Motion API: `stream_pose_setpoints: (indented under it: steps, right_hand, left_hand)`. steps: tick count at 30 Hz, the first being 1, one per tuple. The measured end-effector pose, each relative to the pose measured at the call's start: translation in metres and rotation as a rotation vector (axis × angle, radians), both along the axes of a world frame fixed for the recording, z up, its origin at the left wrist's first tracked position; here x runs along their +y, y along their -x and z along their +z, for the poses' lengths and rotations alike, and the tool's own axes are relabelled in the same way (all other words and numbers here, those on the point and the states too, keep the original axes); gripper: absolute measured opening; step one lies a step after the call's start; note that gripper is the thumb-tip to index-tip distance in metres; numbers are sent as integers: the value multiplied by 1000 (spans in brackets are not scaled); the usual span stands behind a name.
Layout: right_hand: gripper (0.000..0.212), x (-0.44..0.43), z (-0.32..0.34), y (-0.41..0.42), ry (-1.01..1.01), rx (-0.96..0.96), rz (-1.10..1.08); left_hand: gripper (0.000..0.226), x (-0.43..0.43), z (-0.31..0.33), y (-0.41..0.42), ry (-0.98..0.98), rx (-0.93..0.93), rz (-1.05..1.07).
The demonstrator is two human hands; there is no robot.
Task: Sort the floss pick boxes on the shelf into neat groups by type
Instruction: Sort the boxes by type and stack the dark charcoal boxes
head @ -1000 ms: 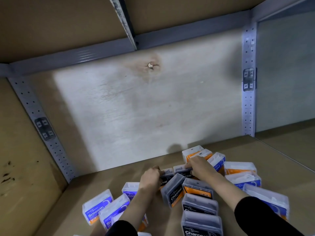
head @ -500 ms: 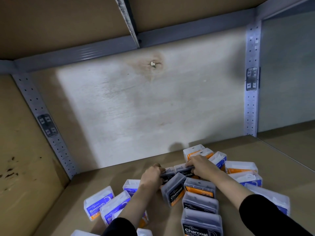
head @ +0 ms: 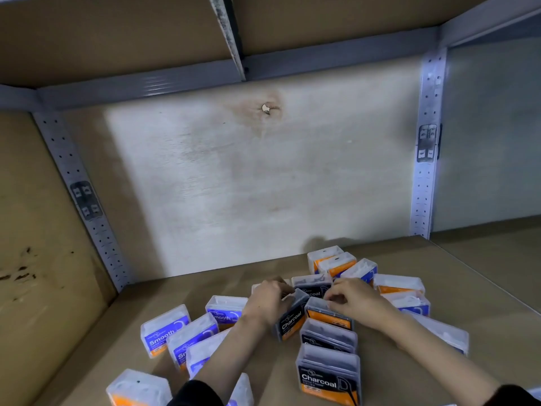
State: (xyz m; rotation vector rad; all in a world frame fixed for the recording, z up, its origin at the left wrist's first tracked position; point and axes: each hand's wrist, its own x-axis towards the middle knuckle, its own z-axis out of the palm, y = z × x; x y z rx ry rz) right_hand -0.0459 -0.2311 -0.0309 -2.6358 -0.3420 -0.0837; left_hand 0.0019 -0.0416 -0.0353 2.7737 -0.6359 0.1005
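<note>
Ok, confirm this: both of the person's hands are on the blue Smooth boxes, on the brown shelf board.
Not quite. Head view: the left hand and right hand both grip dark Charcoal boxes in the middle of the pile, on the brown shelf board. The blue Smooth boxes stand left of the left arm.

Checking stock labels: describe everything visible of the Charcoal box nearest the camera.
The nearest Charcoal box is a translucent plastic case: frosted lid above a black label with white "Charcoal" lettering and an orange band below. It stands upright on the brown shelf board, label toward the camera, fronting a row of similar boxes. Neither left hand nor right hand touches it.
</note>
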Motion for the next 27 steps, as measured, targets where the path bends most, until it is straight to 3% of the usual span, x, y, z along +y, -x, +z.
stream_pose_setpoints:
  steps: [16, 27]
  right_hand:
    - [32, 0, -11, 12, 82, -2, -9]
    - [28, -15, -7, -5, -77, 54, -172]
  left_hand:
    - [43, 2, -17, 8, -78, 51, 42]
    - [35, 21, -8, 4, 19, 106, 55]
